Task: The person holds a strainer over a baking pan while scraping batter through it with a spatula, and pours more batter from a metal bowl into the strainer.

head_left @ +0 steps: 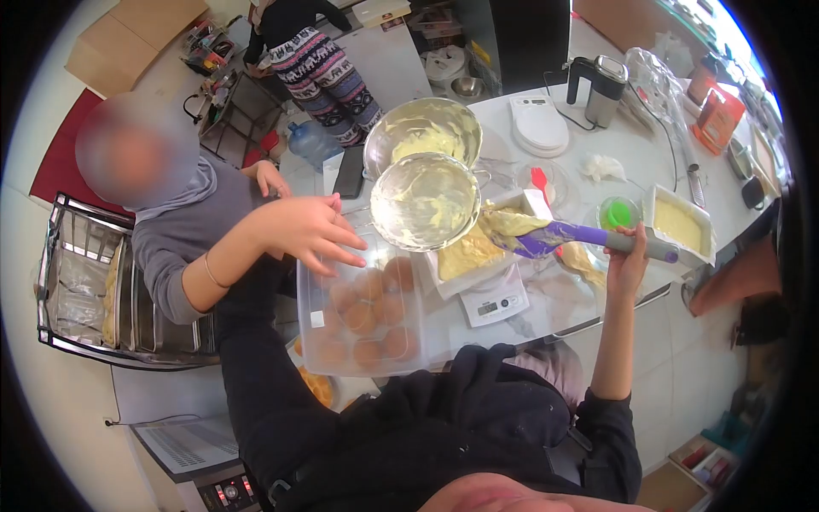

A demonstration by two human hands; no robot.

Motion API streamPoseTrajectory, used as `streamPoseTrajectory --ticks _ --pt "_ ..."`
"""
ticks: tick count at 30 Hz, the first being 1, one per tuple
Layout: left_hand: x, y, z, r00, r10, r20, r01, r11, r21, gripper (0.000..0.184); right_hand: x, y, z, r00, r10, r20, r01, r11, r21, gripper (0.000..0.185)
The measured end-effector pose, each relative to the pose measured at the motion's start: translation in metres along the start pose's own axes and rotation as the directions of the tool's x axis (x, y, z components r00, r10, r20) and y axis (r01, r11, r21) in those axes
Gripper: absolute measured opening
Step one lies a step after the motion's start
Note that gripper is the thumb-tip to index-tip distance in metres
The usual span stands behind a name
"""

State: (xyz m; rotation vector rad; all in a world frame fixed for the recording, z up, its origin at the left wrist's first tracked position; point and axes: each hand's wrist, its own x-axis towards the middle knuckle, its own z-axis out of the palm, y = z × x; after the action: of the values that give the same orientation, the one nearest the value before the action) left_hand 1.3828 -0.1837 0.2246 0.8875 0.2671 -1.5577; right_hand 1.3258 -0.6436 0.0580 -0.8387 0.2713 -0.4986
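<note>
My right hand (629, 254) is closed round the purple-and-grey handle of a spatula (570, 234). Pale yellow batter coats the blade, which touches the batter in a white, lined loaf pan (526, 203). That pan rests on a digital scale (496, 296). A metal bowl (426, 202) smeared with batter tilts beside it, overlapping a larger batter-smeared bowl (426, 108). My left hand does not show; my black sleeve (256, 341) runs toward a co-worker's forearm. The co-worker's spread hand (309, 232) hovers just left of the tilted bowl, above a plastic box of eggs (363, 363).
A second loaf pan of batter (680, 224) sits at the right, near a green-centred bowl (616, 213). Another scale (539, 125) and a hand mixer (597, 90) stand at the back. The co-worker (171, 222) is close on the left, by a rack (128, 363).
</note>
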Motion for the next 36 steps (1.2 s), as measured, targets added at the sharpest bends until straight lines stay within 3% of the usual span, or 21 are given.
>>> streamPoseTrajectory --ticks 2,5,7,10,12,13,14,15,18,24,25,26,27,28,29,30,31,36 --pt "0.006 -0.006 0.001 1.000 0.012 -0.024 -0.018 0.954 -0.300 0.040 -0.001 0.001 0.004 1.000 -0.001 -0.003 0.001 1.000 -0.003 0.021" --pt "0.015 -0.015 0.001 0.998 0.004 -0.067 -0.050 0.721 -0.692 0.038 0.004 0.003 0.007 1.000 -0.006 0.016 0.006 1.000 0.012 0.020" --pt "0.021 -0.019 0.007 0.994 -0.015 -0.107 -0.059 0.751 -0.657 0.036 0.006 0.002 0.011 0.999 -0.016 0.028 0.016 1.000 0.003 0.020" --pt "0.025 -0.020 0.003 0.985 -0.026 -0.169 0.006 0.993 -0.120 0.031 0.010 0.003 0.014 0.999 -0.026 0.035 0.026 1.000 -0.004 0.020" --pt "0.027 -0.015 -0.033 0.981 -0.037 -0.193 0.089 0.959 0.270 0.027 0.011 0.002 0.016 0.999 -0.025 0.037 0.026 1.000 -0.010 0.019" --pt "0.031 -0.022 -0.016 0.981 -0.054 -0.188 0.040 0.996 -0.079 0.031 0.011 0.002 0.017 0.999 -0.022 0.038 0.023 1.000 -0.015 0.019" --pt "0.039 -0.036 0.005 0.982 -0.069 -0.179 -0.012 0.908 -0.418 0.036 0.012 0.001 0.018 0.999 -0.019 0.039 0.020 1.000 -0.019 0.019" --pt "0.043 -0.042 0.024 0.983 -0.078 -0.164 -0.062 0.706 -0.705 0.040 0.013 0.002 0.018 0.999 -0.026 0.036 0.027 1.000 -0.010 0.019" --pt "0.043 -0.038 0.046 0.971 -0.057 -0.232 -0.112 0.750 -0.652 0.034 0.016 0.006 0.016 0.999 -0.040 0.034 0.040 0.999 0.000 0.021" --pt "0.041 -0.043 0.058 0.973 0.016 -0.230 -0.173 0.709 -0.683 0.033 0.013 0.002 0.024 0.999 -0.029 0.039 0.031 0.998 -0.054 0.018" --pt "0.039 -0.035 0.047 0.994 0.063 -0.092 -0.095 0.909 -0.406 0.033 0.013 0.002 0.025 0.999 -0.031 0.036 0.033 0.998 -0.055 0.018" --pt "0.036 -0.020 0.026 0.997 0.059 0.055 -0.055 0.996 -0.070 0.032 0.013 0.001 0.026 0.999 -0.034 0.033 0.036 0.998 -0.057 0.018" --pt "0.036 -0.011 0.027 0.982 0.003 0.190 -0.057 0.959 0.279 0.031 0.014 0.001 0.026 0.998 -0.035 0.045 0.037 0.998 -0.047 0.018" --pt "0.038 -0.020 0.030 0.992 0.099 0.080 -0.092 0.992 -0.087 0.030 0.015 0.001 0.025 0.998 -0.035 0.056 0.037 0.999 -0.038 0.018" --pt "0.040 -0.033 0.035 0.991 0.122 -0.062 -0.137 0.887 -0.441 0.029 0.016 0.002 0.025 0.997 -0.035 0.068 0.037 0.999 -0.029 0.017" --pt "0.043 -0.045 0.047 0.969 0.143 -0.203 -0.246 0.657 -0.712 0.029 0.016 0.002 0.025 0.997 -0.043 0.067 0.044 0.999 -0.014 0.018" --pt "0.042 -0.045 0.052 0.959 0.139 -0.247 -0.279 0.610 -0.742 0.029 0.017 0.003 0.025 0.997 -0.051 0.065 0.051 0.999 0.001 0.019" --pt "0.041 -0.048 0.047 0.974 0.127 -0.189 -0.219 0.754 -0.619 0.027 0.013 0.000 0.029 0.996 -0.051 0.075 0.051 0.999 -0.001 0.018"
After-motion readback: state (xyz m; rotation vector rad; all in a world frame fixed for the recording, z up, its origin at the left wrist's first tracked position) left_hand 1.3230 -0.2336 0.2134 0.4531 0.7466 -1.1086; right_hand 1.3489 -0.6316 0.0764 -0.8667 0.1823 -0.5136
